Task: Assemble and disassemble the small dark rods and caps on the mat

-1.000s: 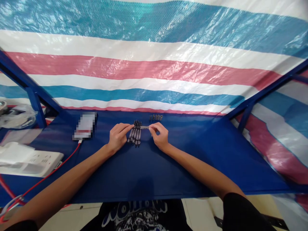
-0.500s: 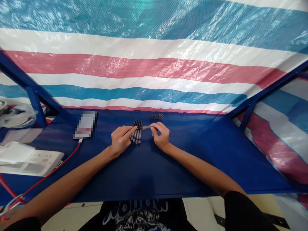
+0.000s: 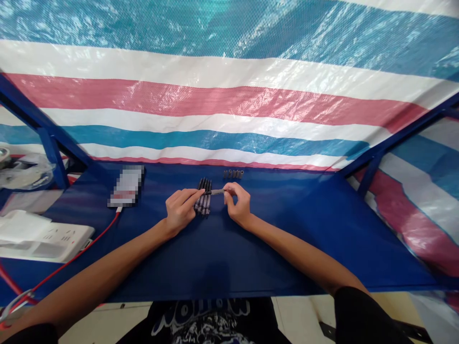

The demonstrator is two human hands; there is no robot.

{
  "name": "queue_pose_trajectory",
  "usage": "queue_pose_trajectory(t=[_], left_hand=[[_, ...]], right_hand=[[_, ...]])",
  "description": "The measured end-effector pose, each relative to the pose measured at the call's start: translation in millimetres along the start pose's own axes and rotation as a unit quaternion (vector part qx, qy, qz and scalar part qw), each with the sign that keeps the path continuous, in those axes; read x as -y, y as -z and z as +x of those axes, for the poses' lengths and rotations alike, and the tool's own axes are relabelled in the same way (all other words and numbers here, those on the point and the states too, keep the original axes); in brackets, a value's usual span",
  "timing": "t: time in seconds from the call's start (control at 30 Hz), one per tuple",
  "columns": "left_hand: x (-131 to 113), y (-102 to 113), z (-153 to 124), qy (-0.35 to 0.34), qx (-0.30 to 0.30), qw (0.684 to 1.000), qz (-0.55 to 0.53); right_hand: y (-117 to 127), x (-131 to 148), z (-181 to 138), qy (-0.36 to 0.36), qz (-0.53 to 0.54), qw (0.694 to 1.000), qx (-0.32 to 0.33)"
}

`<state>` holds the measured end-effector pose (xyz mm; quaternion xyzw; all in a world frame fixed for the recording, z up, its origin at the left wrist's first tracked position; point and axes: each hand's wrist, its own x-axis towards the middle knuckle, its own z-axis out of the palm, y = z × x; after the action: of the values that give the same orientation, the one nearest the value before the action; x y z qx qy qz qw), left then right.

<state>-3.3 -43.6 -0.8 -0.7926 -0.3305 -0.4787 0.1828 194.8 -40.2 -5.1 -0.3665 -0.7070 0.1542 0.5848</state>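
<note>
A slender pen-like part [image 3: 217, 192] is held crosswise over the counter [image 3: 233, 258], closer to the far edge than to the near edge. Its dark end is pinched by the left hand [image 3: 181, 208]; its grey end is pinched by the right hand [image 3: 238, 203]. Pen-like rods [image 3: 203, 204] are laid side by side next to the left hand; contact with them cannot be determined. Small tubes [image 3: 234, 174] are ranged in a row near the far edge, just beyond the right hand. The step in hand is judged to be the joining or separating of two sections; which cannot be told. For the next move, axial alignment and firm grip appear to be required.
</note>
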Motion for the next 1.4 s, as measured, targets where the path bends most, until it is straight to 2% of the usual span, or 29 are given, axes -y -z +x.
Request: queue_pose_trajectory(t=[0.73, 1.4], left_hand=[[-5.2, 2.1, 1.6, 0.01, 0.004, 1.0, -0.01], [2.2, -1.0, -2.6, 0.003, 0.014, 1.0, -0.023]], right_hand=[[-0.9, 1.4, -1.6, 0.007, 0.009, 1.0, 0.023], [-2.2, 3.3, -0.1, -0.036, 0.012, 0.998, 0.041]])
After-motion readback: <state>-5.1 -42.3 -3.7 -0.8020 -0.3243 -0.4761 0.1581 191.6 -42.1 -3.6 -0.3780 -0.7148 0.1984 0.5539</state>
